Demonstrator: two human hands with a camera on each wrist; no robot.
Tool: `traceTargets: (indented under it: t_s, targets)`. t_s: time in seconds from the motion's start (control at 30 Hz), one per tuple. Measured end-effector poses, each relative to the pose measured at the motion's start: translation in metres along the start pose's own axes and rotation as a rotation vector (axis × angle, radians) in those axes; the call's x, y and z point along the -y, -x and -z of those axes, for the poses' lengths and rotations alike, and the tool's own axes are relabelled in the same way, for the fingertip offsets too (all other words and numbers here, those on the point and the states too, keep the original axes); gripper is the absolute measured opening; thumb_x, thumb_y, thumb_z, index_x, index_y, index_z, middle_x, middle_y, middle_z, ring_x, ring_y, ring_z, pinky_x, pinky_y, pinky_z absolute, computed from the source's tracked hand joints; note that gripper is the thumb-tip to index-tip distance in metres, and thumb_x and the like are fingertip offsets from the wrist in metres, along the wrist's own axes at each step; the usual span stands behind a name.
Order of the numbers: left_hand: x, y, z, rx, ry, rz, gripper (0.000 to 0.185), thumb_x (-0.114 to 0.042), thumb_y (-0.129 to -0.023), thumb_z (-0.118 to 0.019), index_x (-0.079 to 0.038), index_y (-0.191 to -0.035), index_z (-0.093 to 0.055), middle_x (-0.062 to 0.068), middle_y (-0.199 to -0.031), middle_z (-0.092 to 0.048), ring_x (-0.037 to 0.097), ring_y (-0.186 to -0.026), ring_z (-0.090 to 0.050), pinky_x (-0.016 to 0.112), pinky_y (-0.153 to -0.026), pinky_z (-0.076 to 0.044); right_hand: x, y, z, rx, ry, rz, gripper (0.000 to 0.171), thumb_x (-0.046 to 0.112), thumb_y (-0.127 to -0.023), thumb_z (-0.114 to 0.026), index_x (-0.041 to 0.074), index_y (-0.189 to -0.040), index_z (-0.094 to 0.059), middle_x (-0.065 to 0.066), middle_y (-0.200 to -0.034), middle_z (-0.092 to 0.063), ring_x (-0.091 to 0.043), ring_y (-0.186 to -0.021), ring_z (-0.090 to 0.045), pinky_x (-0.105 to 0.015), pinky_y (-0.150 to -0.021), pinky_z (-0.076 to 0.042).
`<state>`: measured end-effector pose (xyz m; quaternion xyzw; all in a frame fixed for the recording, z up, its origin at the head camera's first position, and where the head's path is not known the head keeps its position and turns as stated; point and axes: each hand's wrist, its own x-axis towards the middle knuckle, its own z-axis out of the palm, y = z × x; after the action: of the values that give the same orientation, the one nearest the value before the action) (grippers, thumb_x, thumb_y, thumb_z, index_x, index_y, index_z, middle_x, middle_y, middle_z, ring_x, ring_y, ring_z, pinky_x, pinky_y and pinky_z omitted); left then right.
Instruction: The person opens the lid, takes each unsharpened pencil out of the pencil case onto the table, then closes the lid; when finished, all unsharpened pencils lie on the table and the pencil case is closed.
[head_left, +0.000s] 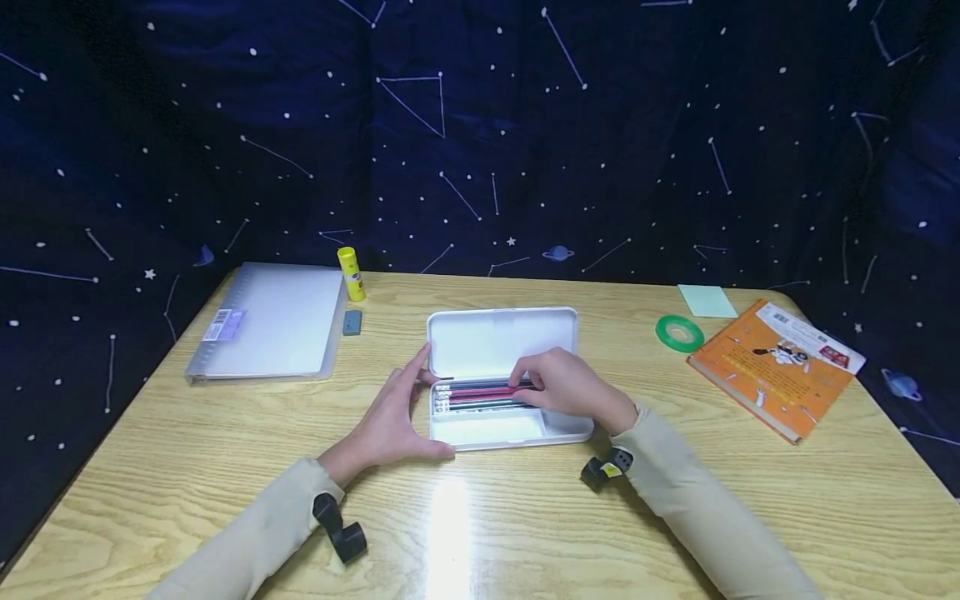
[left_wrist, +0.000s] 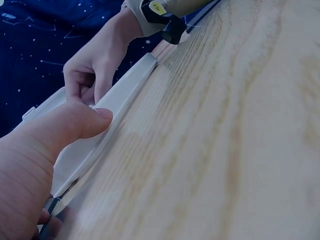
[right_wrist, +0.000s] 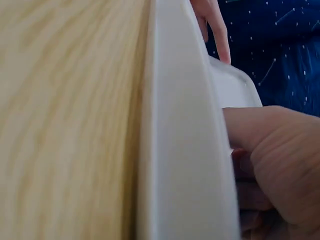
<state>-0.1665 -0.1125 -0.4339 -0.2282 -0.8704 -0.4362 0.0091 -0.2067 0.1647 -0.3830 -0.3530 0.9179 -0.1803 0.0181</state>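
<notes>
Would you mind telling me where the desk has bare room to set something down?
Free: the table in front of the binder, and the stretch between the pencil case and the green tape roll. Crowded: the centre, where the left hand and right hand work.

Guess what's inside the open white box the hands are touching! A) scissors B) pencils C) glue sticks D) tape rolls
B, because the head view shows a row of pencils lying in the box, with the right hand on them and the left hand against the box's left end.
</notes>
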Motion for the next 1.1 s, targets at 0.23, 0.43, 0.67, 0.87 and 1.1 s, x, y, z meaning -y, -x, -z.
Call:
traceTargets:
  t_s: [0.23,0.43,0.67,0.87,1.1]
  targets:
    - [-0.001,0.000,-0.001,-0.006,0.005,0.003,0.139,-0.036,-0.047,-0.095,-0.017,-0.156,-0.010,-0.002,-0.124,-0.054,0.016,-0.113,-0.044,0.039,-0.103,-0.041,0.007,0.000,0.000,-0.011,0.102,0.023,0.012,0.023,-0.085,-0.073,0.011,-0.086,-0.070,0.010,-0.056,-0.052,-0.002,-0.050,-0.037,-0.020,-0.053,-0.033]
    - [-0.002,0.000,-0.001,-0.009,-0.002,0.008,0.139,-0.035,-0.047,-0.095,-0.017,-0.156,-0.010,-0.001,-0.124,-0.054,0.016,-0.114,-0.045,0.039,-0.103,-0.041,0.005,-0.001,-0.004,-0.020,0.093,0.050,0.009,0.019,-0.088,-0.070,0.011,-0.086,-0.068,0.010,-0.055,-0.050,-0.001,-0.050,-0.035,-0.019,-0.053,-0.034]
    - [-0.001,-0.001,-0.001,-0.010,-0.002,0.008,0.139,-0.035,-0.047,-0.095,-0.016,-0.156,-0.010,-0.001,-0.124,-0.054,0.017,-0.113,-0.045,0.039,-0.103,-0.041,0.002,0.000,-0.007,-0.020,0.051,0.045,0.008,0.018,-0.089,-0.068,0.010,-0.089,-0.068,0.011,-0.052,-0.043,-0.001,-0.048,-0.032,-0.018,-0.050,-0.031]
    - [-0.002,-0.001,-0.002,-0.001,0.000,0.011,0.139,-0.036,-0.047,-0.094,-0.016,-0.156,-0.009,0.000,-0.124,-0.054,0.018,-0.116,-0.044,0.039,-0.105,-0.040,0.005,0.003,-0.007,-0.017,0.100,0.001,0.009,0.018,-0.093,-0.063,0.010,-0.091,-0.066,0.007,-0.065,-0.058,-0.004,-0.057,-0.043,-0.023,-0.061,-0.042]
    - [-0.002,0.000,-0.001,-0.013,-0.012,0.008,0.140,-0.037,-0.046,-0.095,-0.017,-0.156,-0.010,-0.002,-0.123,-0.055,0.017,-0.112,-0.045,0.040,-0.102,-0.041,0.007,0.016,0.003,-0.074,0.076,-0.042,0.009,0.020,-0.093,-0.063,0.010,-0.092,-0.064,0.010,-0.057,-0.041,-0.005,-0.053,-0.035,-0.023,-0.052,-0.034]
